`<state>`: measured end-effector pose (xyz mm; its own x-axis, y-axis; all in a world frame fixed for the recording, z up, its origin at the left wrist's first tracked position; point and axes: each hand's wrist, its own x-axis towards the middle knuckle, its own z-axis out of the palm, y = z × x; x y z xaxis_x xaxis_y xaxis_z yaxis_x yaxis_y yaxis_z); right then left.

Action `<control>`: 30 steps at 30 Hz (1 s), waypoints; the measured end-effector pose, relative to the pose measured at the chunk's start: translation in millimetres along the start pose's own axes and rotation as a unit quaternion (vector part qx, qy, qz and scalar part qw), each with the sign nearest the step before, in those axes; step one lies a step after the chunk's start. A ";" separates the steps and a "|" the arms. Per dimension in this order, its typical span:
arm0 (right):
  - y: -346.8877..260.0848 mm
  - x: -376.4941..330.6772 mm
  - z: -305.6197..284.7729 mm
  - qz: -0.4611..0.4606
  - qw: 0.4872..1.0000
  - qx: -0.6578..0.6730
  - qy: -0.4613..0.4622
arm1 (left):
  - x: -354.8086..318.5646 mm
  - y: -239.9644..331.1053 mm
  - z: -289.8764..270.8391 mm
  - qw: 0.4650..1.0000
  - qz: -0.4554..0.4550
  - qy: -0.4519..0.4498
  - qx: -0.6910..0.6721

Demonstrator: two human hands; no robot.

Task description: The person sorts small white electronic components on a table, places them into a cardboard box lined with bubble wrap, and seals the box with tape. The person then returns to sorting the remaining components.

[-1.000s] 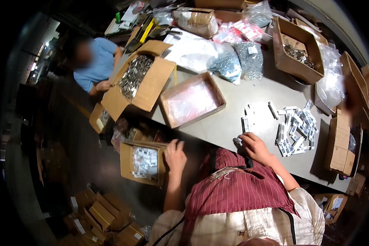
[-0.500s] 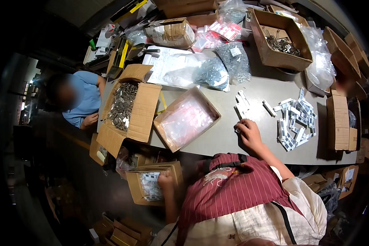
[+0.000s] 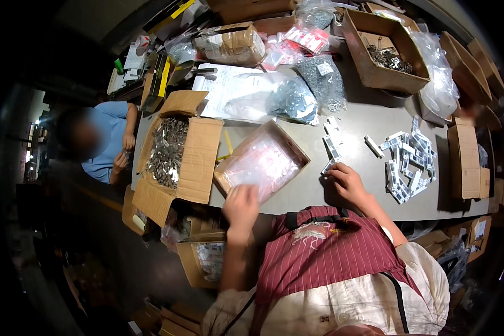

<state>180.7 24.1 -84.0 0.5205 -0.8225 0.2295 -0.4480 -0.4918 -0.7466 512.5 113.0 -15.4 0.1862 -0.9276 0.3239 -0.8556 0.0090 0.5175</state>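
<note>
My left hand (image 3: 242, 210) is raised at the near left corner of a shallow cardboard box (image 3: 300, 157) with clear, red-marked plastic bags (image 3: 263, 159) in it. Its fingers point down and are smeared by motion; whether they hold anything is hidden. On the grey table (image 3: 302, 196) my right hand (image 3: 347, 182) has its fingers closed on the end of a small white rectangular part (image 3: 327, 166). Similar white parts (image 3: 332, 134) lie in a line just beyond it. Below the table edge, an open carton (image 3: 191, 266) holds many packed white parts (image 3: 210, 259), partly covered by my left forearm.
A pile of white parts (image 3: 411, 159) lies to the right, with one lone part (image 3: 374, 147) beside it. An open carton of metal pieces (image 3: 169, 151) stands left. Bags of screws (image 3: 322, 84) and a box of metal clips (image 3: 386, 61) are behind. A person in blue (image 3: 109, 140) sits far left.
My left hand has come up from the carton below the table to the shallow box. My right hand has shifted slightly right. The person in blue has brought both hands into view.
</note>
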 end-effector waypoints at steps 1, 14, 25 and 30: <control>-4.0 -1.9 -0.2 -0.005 1.000 0.008 0.003 | 19.6 4.6 18.2 0.999 0.031 -0.034 -0.005; -35.7 -29.3 -55.7 0.080 0.979 0.050 0.179 | 92.3 24.0 53.5 0.922 -0.120 -0.202 -0.308; -92.2 50.5 -53.4 -0.138 0.987 0.065 0.059 | 69.3 107.2 21.3 0.929 0.087 -0.216 -0.288; -77.7 35.1 -36.3 0.114 0.923 0.355 -0.098 | 47.5 113.8 29.8 0.920 -0.009 -0.151 -0.361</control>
<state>207.4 23.0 4.8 0.6234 -0.7803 -0.0497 -0.0091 0.0563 -0.9984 409.5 58.8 35.2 -0.0385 -0.9906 0.1312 -0.2887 0.1368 0.9476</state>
